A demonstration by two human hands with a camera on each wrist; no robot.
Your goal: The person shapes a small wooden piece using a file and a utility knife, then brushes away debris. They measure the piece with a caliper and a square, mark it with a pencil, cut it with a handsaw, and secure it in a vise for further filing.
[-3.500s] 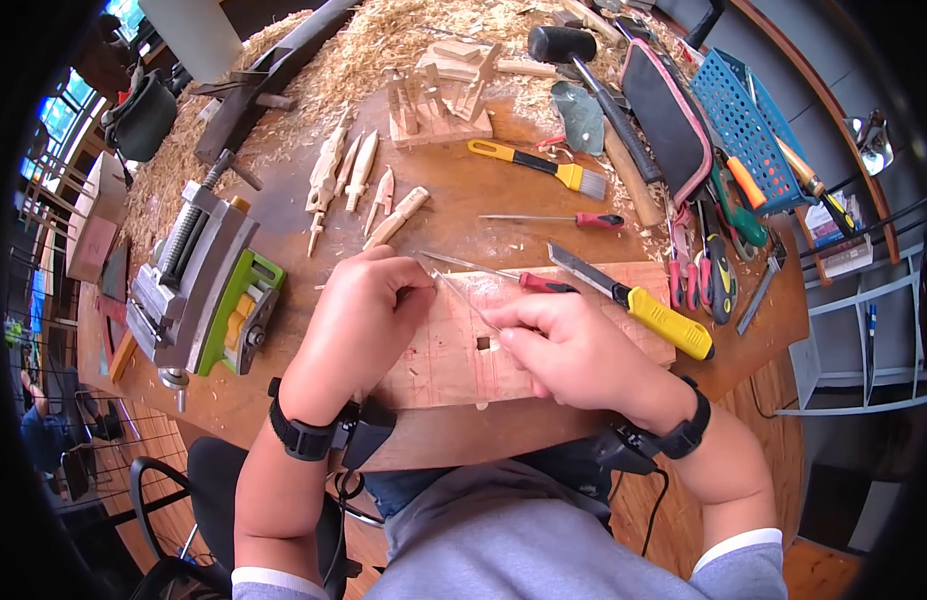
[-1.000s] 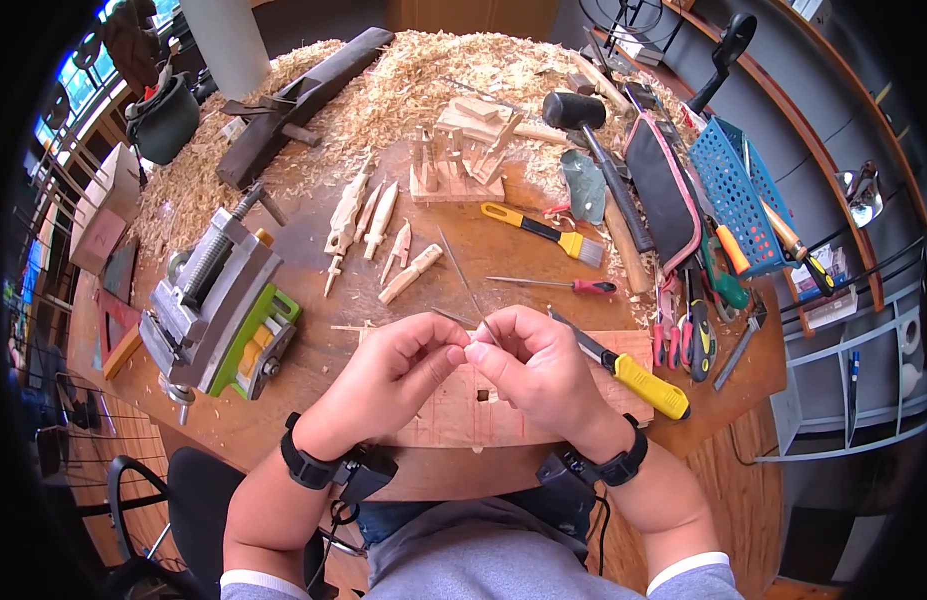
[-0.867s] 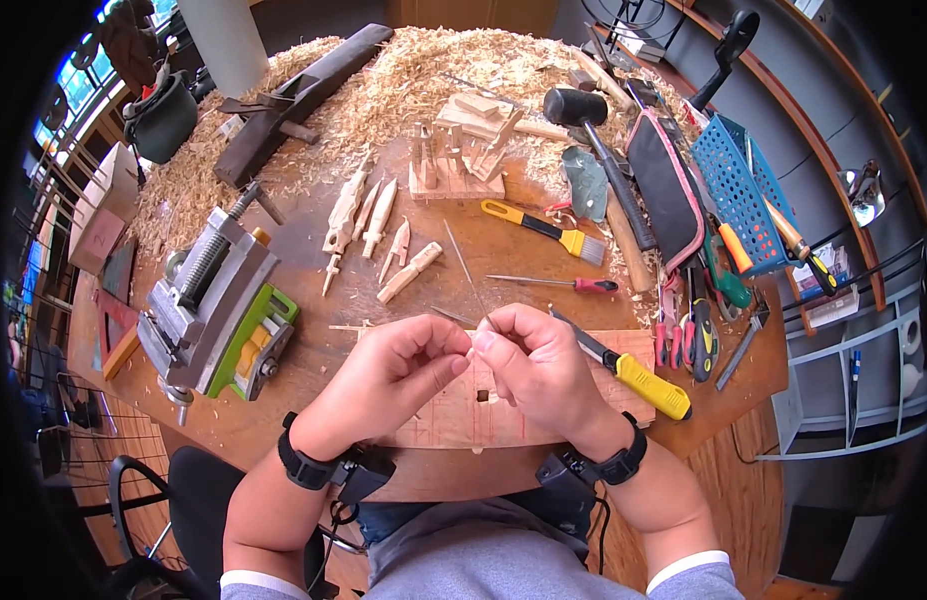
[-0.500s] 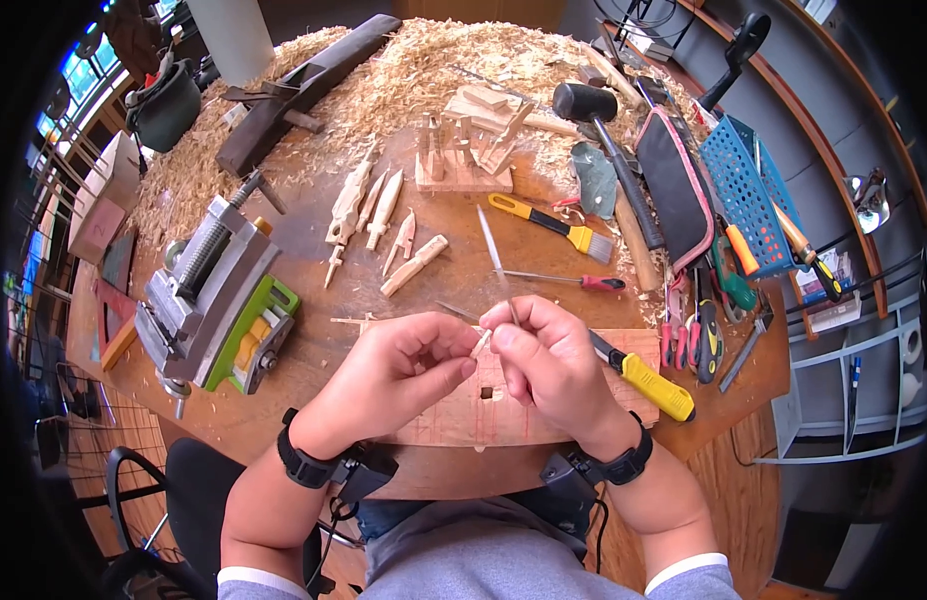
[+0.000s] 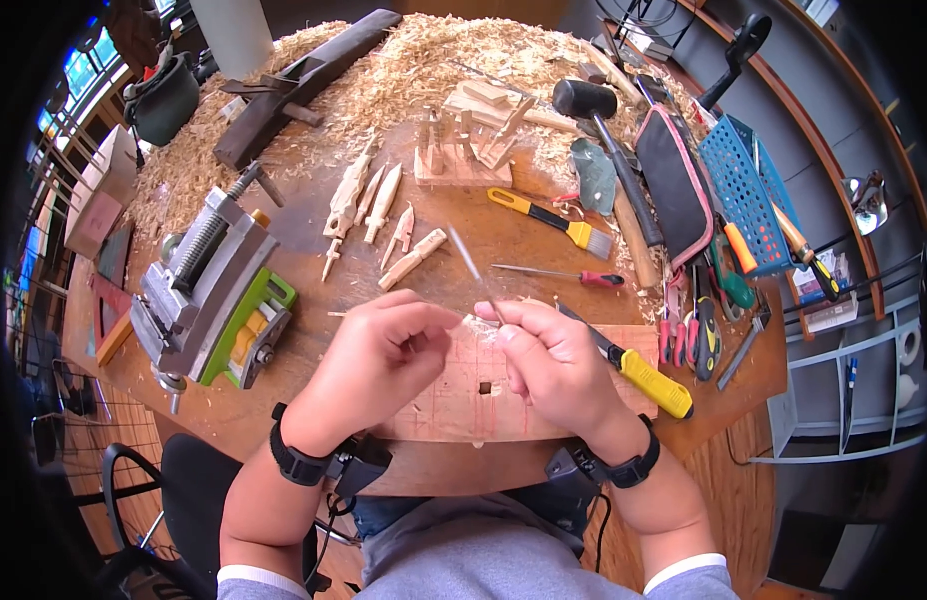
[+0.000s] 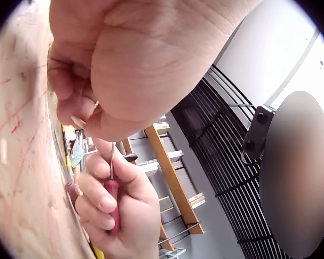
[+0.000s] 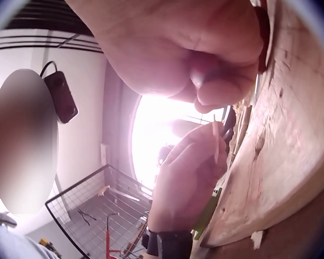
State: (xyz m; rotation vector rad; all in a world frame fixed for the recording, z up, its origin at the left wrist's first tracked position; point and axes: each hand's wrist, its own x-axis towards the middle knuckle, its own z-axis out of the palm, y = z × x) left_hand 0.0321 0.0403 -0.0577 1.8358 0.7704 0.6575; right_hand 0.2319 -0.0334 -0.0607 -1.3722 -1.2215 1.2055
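Note:
In the head view my left hand (image 5: 388,345) is raised over the near part of a flat wooden board (image 5: 448,415) with red lines and a small square hole. It pinches a tiny pale sliver of wood (image 7: 216,137), visible in the right wrist view. My right hand (image 5: 558,365), beside it to the right, grips a thin metal tool (image 5: 465,255) whose shaft points up and left. The left wrist view shows that tool's red handle (image 6: 112,205) inside the curled right fingers. The two hands are slightly apart.
A grey-green vise (image 5: 208,285) stands left. Carved wooden pieces (image 5: 383,205) and a stand with pegs (image 5: 463,168) lie beyond the hands. Rightward are a yellow knife (image 5: 655,385), a brush (image 5: 553,220), a red-handled tool (image 5: 598,279), a mallet (image 5: 585,98) and a blue basket (image 5: 748,195).
My left hand has drawn left and slightly away, parting from my right fingertips. The tool's tip has shifted left and down; the right hand has hardly moved since half a second ago.

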